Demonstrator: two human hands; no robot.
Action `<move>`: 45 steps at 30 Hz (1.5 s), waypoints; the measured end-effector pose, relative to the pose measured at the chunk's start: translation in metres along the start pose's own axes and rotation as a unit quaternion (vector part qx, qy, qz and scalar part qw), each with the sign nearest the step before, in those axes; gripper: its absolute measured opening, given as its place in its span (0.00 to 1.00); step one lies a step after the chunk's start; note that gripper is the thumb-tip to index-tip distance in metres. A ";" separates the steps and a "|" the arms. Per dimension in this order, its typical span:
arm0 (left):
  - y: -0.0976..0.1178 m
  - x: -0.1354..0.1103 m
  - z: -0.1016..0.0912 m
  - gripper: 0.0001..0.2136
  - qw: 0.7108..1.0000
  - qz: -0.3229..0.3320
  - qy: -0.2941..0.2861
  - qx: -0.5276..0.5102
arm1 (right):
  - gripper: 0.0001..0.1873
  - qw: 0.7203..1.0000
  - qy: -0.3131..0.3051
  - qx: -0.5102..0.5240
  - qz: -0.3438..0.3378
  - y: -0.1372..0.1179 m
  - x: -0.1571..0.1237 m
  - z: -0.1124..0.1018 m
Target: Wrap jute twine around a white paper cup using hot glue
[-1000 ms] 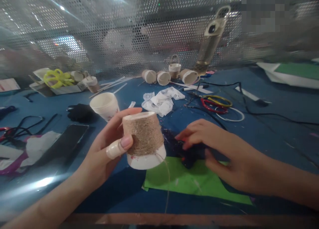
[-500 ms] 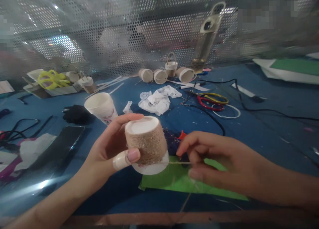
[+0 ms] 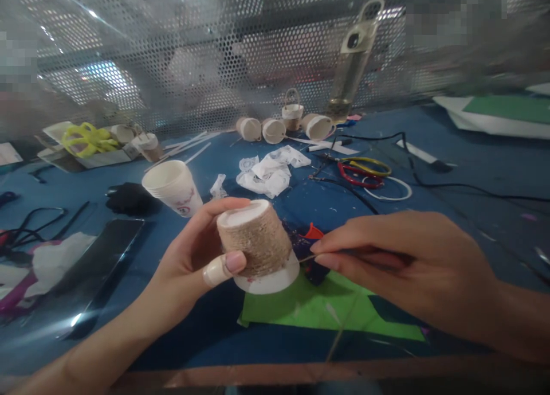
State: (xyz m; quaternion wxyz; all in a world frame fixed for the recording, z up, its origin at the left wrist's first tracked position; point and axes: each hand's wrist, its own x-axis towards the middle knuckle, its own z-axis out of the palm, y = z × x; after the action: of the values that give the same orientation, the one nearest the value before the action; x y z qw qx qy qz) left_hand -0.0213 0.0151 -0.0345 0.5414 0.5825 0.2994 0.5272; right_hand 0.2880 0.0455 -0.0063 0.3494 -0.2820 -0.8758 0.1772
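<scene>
My left hand (image 3: 189,263) holds an upside-down white paper cup wrapped in brown twine (image 3: 254,243) above the blue table, thumb with a bandage on the front, index finger over the cup's base. A bare white band shows at the cup's rim. My right hand (image 3: 408,263) is closed in a pinch on the loose end of the twine (image 3: 306,258) just right of the cup, and the strand runs taut to the cup. Under both hands lies a green paper sheet (image 3: 309,309) with a dark blue and red object (image 3: 311,237) behind it.
A plain white cup (image 3: 172,187), a black phone (image 3: 103,251), crumpled white paper (image 3: 268,171), red and yellow scissors (image 3: 363,171), several twine-wrapped cups (image 3: 283,125), yellow scissors (image 3: 83,138) and black cables lie on the blue table (image 3: 451,223). A perforated metal screen stands behind.
My right hand left the dark object on the table, took the twine end and pulled it taut beside the cup. The cup in my left hand tilted slightly.
</scene>
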 end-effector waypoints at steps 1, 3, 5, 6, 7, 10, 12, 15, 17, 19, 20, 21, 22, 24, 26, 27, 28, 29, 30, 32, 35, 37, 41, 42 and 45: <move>0.000 0.000 0.000 0.19 1.000 0.001 0.001 0.002 | 0.11 1.000 0.006 -0.013 -0.003 -0.001 0.000 -0.001; 0.001 0.000 0.000 0.18 1.000 0.002 0.004 0.006 | 0.15 0.998 0.024 -0.056 -0.019 -0.003 0.000 -0.002; 0.002 0.000 0.000 0.18 1.000 0.001 0.007 0.009 | 0.20 0.991 0.053 -0.116 -0.042 -0.007 0.000 -0.005; 0.002 0.001 0.000 0.18 1.000 0.001 0.008 0.010 | 0.22 0.985 0.072 -0.148 -0.050 -0.009 -0.001 -0.006; 0.002 0.001 0.000 0.18 1.000 0.000 0.009 0.011 | 0.23 0.979 0.082 -0.178 -0.051 -0.010 -0.002 -0.008; 0.002 0.000 -0.001 0.19 1.000 0.000 0.008 0.016 | 0.23 0.973 0.081 -0.208 -0.058 -0.009 -0.003 -0.014; 0.002 0.000 -0.003 0.19 1.000 0.002 0.012 0.019 | 0.19 0.982 0.037 -0.169 -0.075 -0.004 -0.003 -0.015; 0.002 -0.001 -0.005 0.19 1.000 0.005 0.019 0.021 | 0.10 0.996 -0.011 -0.055 -0.075 0.006 -0.001 -0.013; 0.003 -0.001 -0.006 0.19 1.000 0.004 0.018 0.022 | 0.08 0.997 0.030 0.030 -0.066 0.009 0.000 -0.011; 0.003 -0.001 -0.006 0.19 1.000 -0.001 0.009 0.021 | 0.09 0.997 0.009 0.082 0.004 0.009 0.003 -0.009; 0.003 -0.002 -0.006 0.19 1.000 -0.003 0.004 0.019 | 0.10 0.992 -0.010 0.111 0.052 0.008 0.004 -0.008; 0.003 -0.002 -0.005 0.19 1.000 -0.005 0.001 0.017 | 0.12 0.984 -0.026 0.144 0.098 0.007 0.006 -0.007; 0.003 -0.003 -0.005 0.19 1.000 -0.007 -0.002 0.014 | 0.17 0.973 -0.036 0.181 0.140 0.005 0.007 -0.006; 0.003 -0.004 -0.004 0.19 1.000 -0.009 -0.007 0.008 | 0.25 0.950 -0.045 0.239 0.197 0.002 0.009 -0.004; 0.003 -0.005 -0.003 0.19 1.000 -0.009 -0.012 0.005 | 0.29 0.938 -0.050 0.262 0.223 0.000 0.011 -0.002; 0.003 -0.005 -0.003 0.19 1.000 -0.012 -0.013 0.005 | 0.30 0.936 -0.052 0.264 0.228 0.000 0.012 -0.001; 0.002 -0.005 -0.003 0.19 1.000 -0.013 -0.014 0.003 | 0.31 0.935 -0.053 0.265 0.231 0.000 0.012 0.000; 0.002 -0.005 -0.003 0.20 1.000 -0.016 -0.015 0.002 | 0.31 0.934 -0.054 0.268 0.230 0.000 0.013 0.000; 0.002 -0.004 -0.003 0.20 1.000 -0.017 -0.017 0.001 | 0.32 0.933 -0.054 0.272 0.228 0.000 0.013 0.001; 0.001 -0.004 -0.003 0.20 1.000 -0.020 -0.021 -0.003 | 0.32 0.931 -0.053 0.281 0.226 -0.001 0.014 0.001; 0.001 -0.004 -0.003 0.21 0.999 -0.021 -0.027 -0.006 | 0.30 0.928 -0.054 0.288 0.230 -0.002 0.014 0.003; 0.002 -0.006 -0.003 0.21 0.999 -0.021 -0.029 -0.009 | 0.28 0.927 -0.054 0.289 0.232 -0.002 0.013 0.005; 0.003 -0.008 -0.002 0.21 0.999 -0.024 -0.037 -0.009 | 0.28 0.929 -0.054 0.284 0.233 -0.002 0.013 0.006; 0.003 -0.007 -0.002 0.21 0.999 -0.027 -0.038 -0.008 | 0.29 0.929 -0.053 0.283 0.233 -0.002 0.013 0.006; 0.002 -0.006 -0.001 0.22 0.999 -0.030 -0.042 -0.007 | 0.30 0.933 -0.052 0.277 0.226 -0.004 0.014 0.007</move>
State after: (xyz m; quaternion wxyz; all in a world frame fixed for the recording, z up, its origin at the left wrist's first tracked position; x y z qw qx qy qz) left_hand -0.0243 0.0095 -0.0343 0.5729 0.5910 0.2902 0.4882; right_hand 0.2733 0.0508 -0.0020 0.3183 -0.3553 -0.7221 0.5011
